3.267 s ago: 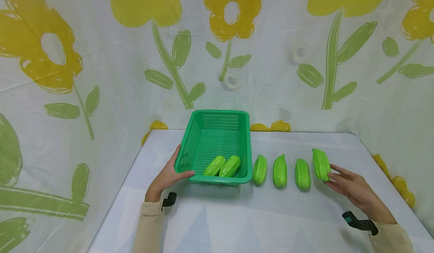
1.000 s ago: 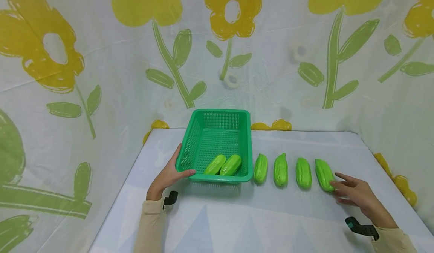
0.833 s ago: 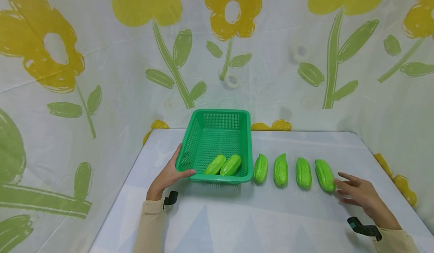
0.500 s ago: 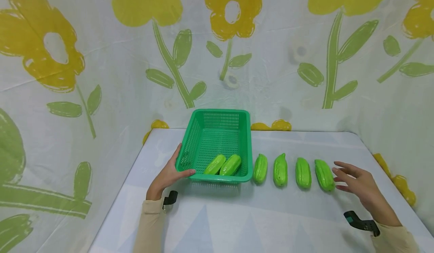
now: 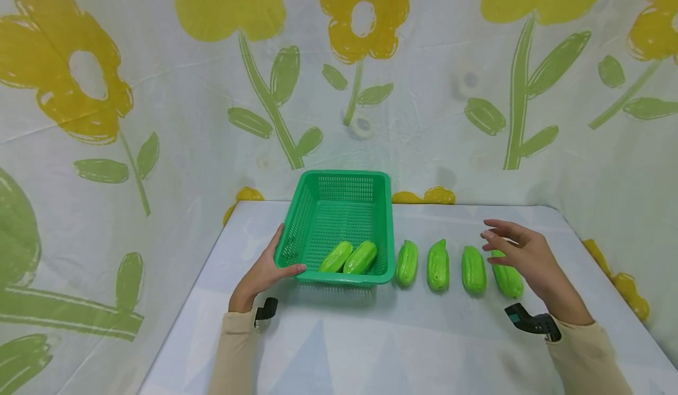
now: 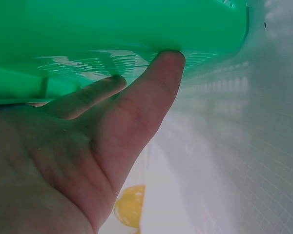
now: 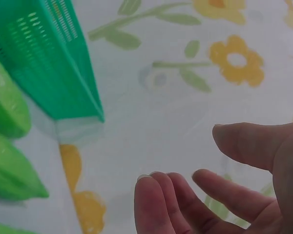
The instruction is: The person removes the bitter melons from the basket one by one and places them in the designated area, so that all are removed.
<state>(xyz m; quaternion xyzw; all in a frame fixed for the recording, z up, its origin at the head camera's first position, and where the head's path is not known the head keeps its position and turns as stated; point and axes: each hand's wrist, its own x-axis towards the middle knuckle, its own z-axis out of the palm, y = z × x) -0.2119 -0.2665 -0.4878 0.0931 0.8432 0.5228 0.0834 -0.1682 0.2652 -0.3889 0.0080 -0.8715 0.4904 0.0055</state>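
My left hand [image 5: 265, 271] holds the front left corner of a green plastic basket [image 5: 384, 280], thumb at the front wall and fingers along the left side. Inside the basket, two glossy green ridged gourds [image 5: 360, 258] lie side by side near the front. To its right several similar gourds stand in a row: one beside the basket [image 5: 406, 264], then a pointed gourd [image 5: 438, 266], another gourd [image 5: 474, 271] and the rightmost gourd [image 5: 509, 281]. My right hand [image 5: 529, 259] hovers over the rightmost gourd, partly hiding it, with nothing between its spread fingers.
A pale table [image 5: 424, 342] with faint triangle shapes carries everything. Behind and at both sides hangs a white curtain [image 5: 424, 136] printed with yellow flowers. Black wrist mounts [image 5: 532, 322] sit on both forearms.
My right hand set the rightmost gourd upright in line with the row, let it go, drew back right, then rose and moved left over it. My left hand and the basket stayed put.
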